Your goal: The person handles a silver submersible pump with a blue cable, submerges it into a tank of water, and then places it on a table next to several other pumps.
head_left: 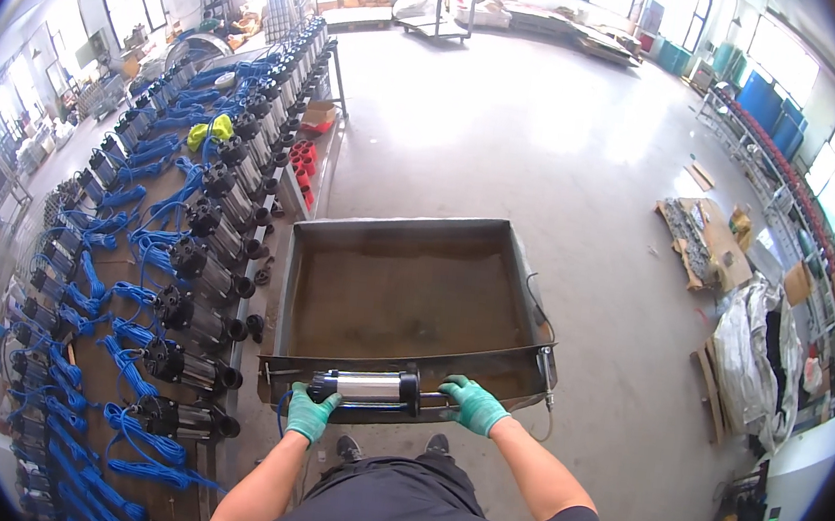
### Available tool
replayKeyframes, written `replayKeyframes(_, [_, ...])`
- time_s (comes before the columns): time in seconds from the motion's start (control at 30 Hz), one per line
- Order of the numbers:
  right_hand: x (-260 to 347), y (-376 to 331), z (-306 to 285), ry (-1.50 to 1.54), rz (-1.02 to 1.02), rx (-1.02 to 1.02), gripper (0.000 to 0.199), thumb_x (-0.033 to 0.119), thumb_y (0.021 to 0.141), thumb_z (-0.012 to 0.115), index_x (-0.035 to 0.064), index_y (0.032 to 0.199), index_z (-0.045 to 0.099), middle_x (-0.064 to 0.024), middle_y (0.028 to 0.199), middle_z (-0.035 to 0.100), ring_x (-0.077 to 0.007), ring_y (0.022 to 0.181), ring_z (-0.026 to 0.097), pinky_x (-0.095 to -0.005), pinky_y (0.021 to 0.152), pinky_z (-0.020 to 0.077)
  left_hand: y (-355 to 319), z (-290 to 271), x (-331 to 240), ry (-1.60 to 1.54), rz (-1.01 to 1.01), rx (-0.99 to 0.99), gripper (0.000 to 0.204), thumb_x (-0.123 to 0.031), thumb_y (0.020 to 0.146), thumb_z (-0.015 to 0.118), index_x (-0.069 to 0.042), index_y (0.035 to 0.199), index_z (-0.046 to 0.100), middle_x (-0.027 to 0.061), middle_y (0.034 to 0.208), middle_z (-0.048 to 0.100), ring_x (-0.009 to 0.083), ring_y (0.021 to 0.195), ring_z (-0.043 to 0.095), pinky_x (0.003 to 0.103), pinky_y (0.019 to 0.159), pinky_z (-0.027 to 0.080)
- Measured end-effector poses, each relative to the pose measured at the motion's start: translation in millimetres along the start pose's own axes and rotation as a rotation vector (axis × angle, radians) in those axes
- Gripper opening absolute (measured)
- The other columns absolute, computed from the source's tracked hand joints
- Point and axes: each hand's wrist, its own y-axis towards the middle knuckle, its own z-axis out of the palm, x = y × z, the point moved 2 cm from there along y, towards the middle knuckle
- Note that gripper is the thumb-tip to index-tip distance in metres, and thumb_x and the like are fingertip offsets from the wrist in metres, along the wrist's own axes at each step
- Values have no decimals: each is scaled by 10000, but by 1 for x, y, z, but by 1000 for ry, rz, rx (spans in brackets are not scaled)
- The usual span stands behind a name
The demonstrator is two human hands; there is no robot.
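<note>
A silver cylindrical pump with black end caps (365, 388) lies sideways across the near rim of a large rusty metal tank (404, 299). My left hand (308, 413), in a green glove, grips its black left end. My right hand (470, 403), also green-gloved, holds the right end where a thin rod sticks out. The tank's brown inside holds nothing that I can see.
To my left, a long bench (176, 267) carries rows of several similar pumps with coiled blue cables. Red parts (303, 161) sit on a shelf beyond. Pallets, cardboard and plastic-wrapped bundles (750, 353) lie on the concrete floor at right.
</note>
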Motion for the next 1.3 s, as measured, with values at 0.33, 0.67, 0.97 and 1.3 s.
replayKeyframes(0.33, [-20,21,20,804,694,173,497,407,987,658,41,1322,632,-98,1003,732,-209,858,678,-352,798,550,5,5,4,6,29,-5,621,-239,777,900,33,1169,503,173,1047,699,290,933,671,386,877,525])
replayKeyframes(0.67, [1,-5,4,-119,-24,-23,468,259,957,673,130,1397,580,-166,1117,707,-381,945,685,-438,806,551,6,5,28,29,28,-17,663,-261,767,907,41,1196,502,190,1081,693,297,959,672,385,886,526])
replayKeyframes(0.97, [-8,27,-7,428,544,295,586,595,1012,511,76,1077,774,-115,683,628,-205,638,582,-391,678,513,16,12,26,8,116,-39,608,-290,788,894,35,1145,524,164,1018,699,251,904,665,372,855,531])
replayKeyframes(1.3, [-82,-73,-40,-98,618,-935,400,231,856,747,14,1177,644,-228,1138,669,-402,1031,640,-476,923,509,17,5,19,29,50,4,547,-267,830,868,27,1148,533,128,1018,681,217,910,622,350,864,504])
